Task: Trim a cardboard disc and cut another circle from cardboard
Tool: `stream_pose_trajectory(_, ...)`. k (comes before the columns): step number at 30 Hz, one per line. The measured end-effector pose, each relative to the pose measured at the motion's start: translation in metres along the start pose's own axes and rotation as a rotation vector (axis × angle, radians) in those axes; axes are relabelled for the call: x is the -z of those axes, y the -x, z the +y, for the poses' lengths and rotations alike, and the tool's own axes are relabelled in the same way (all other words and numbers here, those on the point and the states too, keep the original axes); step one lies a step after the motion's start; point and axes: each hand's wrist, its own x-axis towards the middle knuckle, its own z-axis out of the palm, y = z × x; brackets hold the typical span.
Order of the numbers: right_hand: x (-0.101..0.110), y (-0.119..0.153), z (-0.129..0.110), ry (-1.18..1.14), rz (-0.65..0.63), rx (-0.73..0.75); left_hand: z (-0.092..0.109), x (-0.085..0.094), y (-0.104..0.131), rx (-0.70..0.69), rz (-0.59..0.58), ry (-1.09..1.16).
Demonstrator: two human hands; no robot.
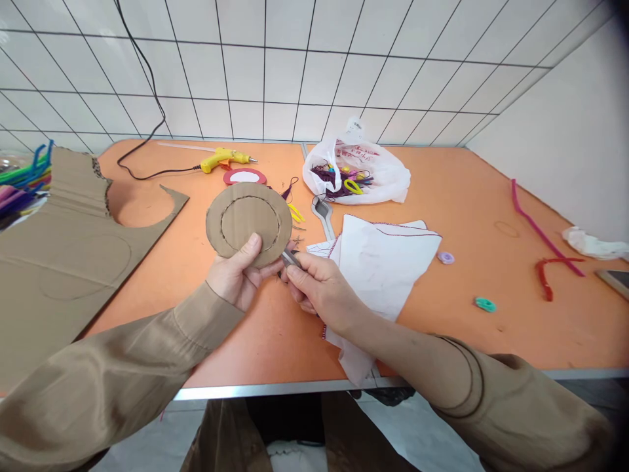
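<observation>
Head view: our left hand [236,280] pinches a round cardboard disc [249,217] above the orange tabletop [472,249]; our right hand [322,285] grips a grey tool [291,257] at its rim. Edge work seems underway, calling for steadiness.

Free room, main: broad bare stretch of orange worktop [472,210], running from the white cloth [383,262] to the magenta strip [540,229]; low items within it, one lilac coil [446,257] and one teal coil [485,304], well apart. Free room, lesser: pocket between the cardboard sheet [54,282] and the left hand [236,278]. Obstruction, centre: left hand with cardboard disc [236,216], right hand [322,285] with grey tool [289,257], right forearm crossing the cloth. Obstructions, far side: glue gun [221,159] with trailing cord [160,105]; plastic bag [388,174]; tiled wall [240,72] behind. Boundary, right: white wall [574,131].
</observation>
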Motion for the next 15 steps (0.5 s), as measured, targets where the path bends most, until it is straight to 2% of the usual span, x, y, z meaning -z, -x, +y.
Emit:
stream_pose_trajectory(7, -0.0005, 0.0033, -0.0028, -0.055, -0.023, -0.017, 0.0034, -0.0062, 0.0019, -0.015, 0.040, -0.045)
stream_pose_trajectory(15, 0.0004, 0.0029, -0.0029, 0.019, 0.019, 0.041, 0.0034, -0.0070, 0.0029, -0.017, 0.005, 0.009)
